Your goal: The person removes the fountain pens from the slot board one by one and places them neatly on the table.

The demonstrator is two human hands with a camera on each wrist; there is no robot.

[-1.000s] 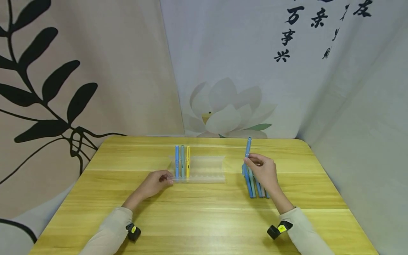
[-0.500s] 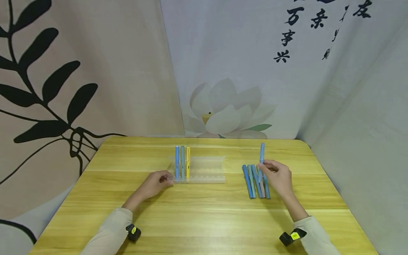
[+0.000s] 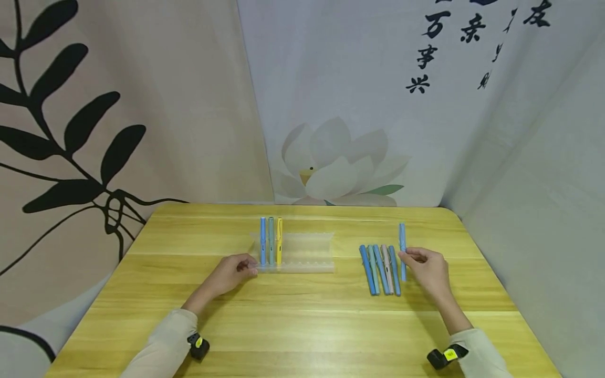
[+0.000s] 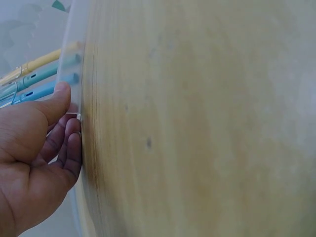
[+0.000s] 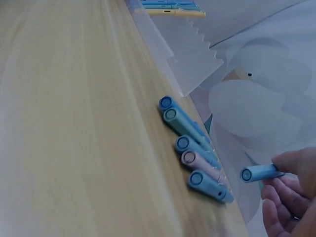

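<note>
A clear plastic pen rack (image 3: 309, 252) stands on the table, with a blue pen (image 3: 262, 241), a teal pen (image 3: 271, 241) and a yellow pen (image 3: 279, 241) in its left slots. My left hand (image 3: 233, 273) pinches the rack's front left corner, thumb (image 4: 60, 98) on top and fingers below. On the right, my right hand (image 3: 429, 270) holds a light blue pen (image 3: 402, 236) between thumb and fingers. That pen appears raised off the table in the right wrist view. Left of it lie several pens in a row, among them a pinkish-grey pen (image 3: 387, 262) and a green pen (image 5: 183, 124).
The wooden table (image 3: 302, 325) reaches back to a hanging cloth (image 3: 350, 105) with a printed flower and characters. Another cloth (image 3: 543, 173) borders the right side. Bare wood lies between the rack and the row of pens.
My right hand has moved right and toward me with the light blue pen, away from over the row, so the row shows fully. My left hand stays at the rack's corner.
</note>
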